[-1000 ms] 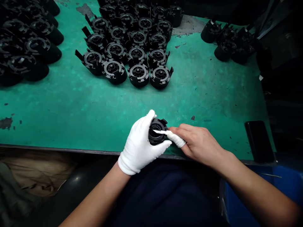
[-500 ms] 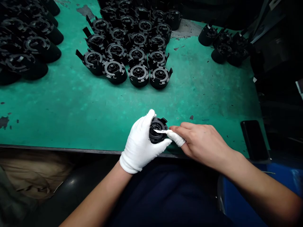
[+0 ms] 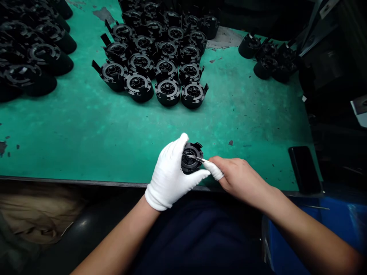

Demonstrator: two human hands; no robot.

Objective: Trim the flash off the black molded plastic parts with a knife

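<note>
In a white glove, my left hand (image 3: 170, 170) wraps round a black round plastic housing (image 3: 193, 167) near the table's front edge. Rings and small tabs show on the housing's upward face. My right hand (image 3: 233, 170) is bare except for a white cover on the thumb, and it pinches a thin scalpel-like knife (image 3: 197, 158). The blade tip lies over the middle of the housing; whether it touches the plastic I cannot tell. The palm and some fingers of my left hand hide the housing's left side.
Several similar black housings (image 3: 168, 89) stand in rows on the green table (image 3: 86, 130). More housings (image 3: 51, 57) are at the left, with a smaller group (image 3: 265, 65) at the back right. A black phone (image 3: 305, 168) lies by the right edge, above a blue bin (image 3: 312, 233).
The knife has turned, its broad blade side now less visible and its tip nearer the housing's centre. My right hand has rotated slightly. The left hand keeps its hold almost unmoved.
</note>
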